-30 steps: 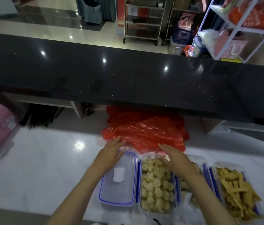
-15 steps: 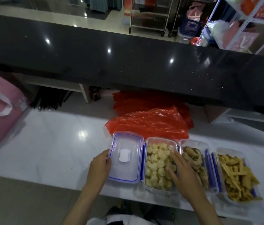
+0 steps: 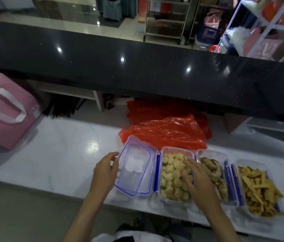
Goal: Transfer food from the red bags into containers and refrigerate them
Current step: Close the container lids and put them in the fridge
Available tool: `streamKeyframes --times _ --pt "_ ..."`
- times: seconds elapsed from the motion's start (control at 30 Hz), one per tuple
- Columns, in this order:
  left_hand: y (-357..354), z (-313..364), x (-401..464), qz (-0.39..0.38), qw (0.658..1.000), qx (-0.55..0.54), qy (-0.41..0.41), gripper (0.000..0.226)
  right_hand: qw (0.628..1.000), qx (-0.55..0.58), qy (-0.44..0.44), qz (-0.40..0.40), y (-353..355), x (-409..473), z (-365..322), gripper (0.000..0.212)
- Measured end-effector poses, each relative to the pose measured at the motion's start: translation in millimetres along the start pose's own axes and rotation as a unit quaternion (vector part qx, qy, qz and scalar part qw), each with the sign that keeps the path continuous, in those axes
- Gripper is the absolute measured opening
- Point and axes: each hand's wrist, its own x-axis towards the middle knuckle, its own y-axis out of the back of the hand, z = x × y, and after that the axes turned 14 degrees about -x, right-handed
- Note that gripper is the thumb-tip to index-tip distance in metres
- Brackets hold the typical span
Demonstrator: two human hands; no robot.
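White counter (image 3: pixel 54 151) at lower centre of frame: the left hand (image 3: pixel 105 171) pinches the raised left edge of a light, stiff, clear lid (image 3: pixel 136 167), best held by its rim, while the open right hand (image 3: pixel 199 184) rests over the filled tub (image 3: pixel 175 179) beside it.

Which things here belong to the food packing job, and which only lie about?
Job: lid in left hand; right hand on container of pale pieces; two more filled containers; red bags.
Lying about: pink bag, shelving.
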Motion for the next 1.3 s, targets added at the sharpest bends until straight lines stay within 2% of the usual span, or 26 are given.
streamKeyframes --times 0.07,0.13,0.23,0.3,0.37,0.43,0.57,0.63,0.73,0.87,0.97,1.07,1.17,1.3 --pt "1.1 18.0 -7.9 0.004 0.999 -0.052 -0.013 0.022 0.997 0.071 -0.001 -0.002 3.8 3.3 -17.3 0.030" --pt "-1.1 35.9 -17.4 0.008 0.998 -0.060 -0.032 0.025 0.979 0.191 -0.028 -0.064 7.1 9.3 -41.6 0.027" --pt "-12.4 59.3 -34.6 0.000 0.996 -0.047 -0.079 0.023 0.916 0.337 -0.098 -0.194 3.9 17.8 -76.7 0.044" --pt "-23.2 69.5 -46.2 -0.024 0.992 -0.039 -0.117 0.021 0.864 0.415 -0.148 -0.244 0.9 19.2 -94.5 0.054" --pt "-33.1 70.3 -53.4 -0.068 0.986 -0.010 -0.152 0.023 0.817 0.492 -0.175 -0.243 2.6 20.5 -106.1 0.046" --pt "-40.6 66.4 -57.0 -0.133 0.978 -0.004 -0.158 0.031 0.800 0.526 -0.189 -0.217 4.7 20.9 -108.8 0.039" --pt "-54.9 57.2 -59.0 -0.230 0.962 -0.075 -0.127 0.034 0.837 0.484 -0.213 -0.142 7.7 19.0 -95.2 0.028" --pt "-58.9 51.2 -55.2 -0.212 0.965 -0.077 -0.136 0.031 0.845 0.475 -0.225 -0.102 10.3 19.0 -84.9 0.023" --pt "-66.6 38.9 -39.8 -0.144 0.979 -0.021 -0.140 0.034 0.856 0.458 -0.231 -0.070 17.4 17.9 -63.9 0.023" --pt "-84.9 28.8 -16.3 -0.213 0.977 0.006 0.027 0.063 0.884 0.413 -0.217 -0.046 20.3 14.5 -27.3 0.044" --pt "-102.7 24.1 -6.7 -0.253 0.964 -0.011 0.077 0.058 0.900 0.372 -0.222 -0.049 13.6 15.7 0.4 0.040" --pt "-116.8 21.5 -2.8 -0.245 0.966 -0.022 0.084 0.048 0.943 0.249 -0.218 -0.024 9.8 17.2 18.8 0.036" --pt "-124.1 21.8 -2.7 -0.232 0.969 -0.022 0.087 0.046 0.982 0.094 -0.165 0.001 7.1 16.7 32.8 0.024" --pt "-130.8 24.5 -6.4 -0.208 0.974 -0.030 0.089 0.042 0.992 -0.054 -0.113 0.000 0.9 15.5 42.3 0.023"
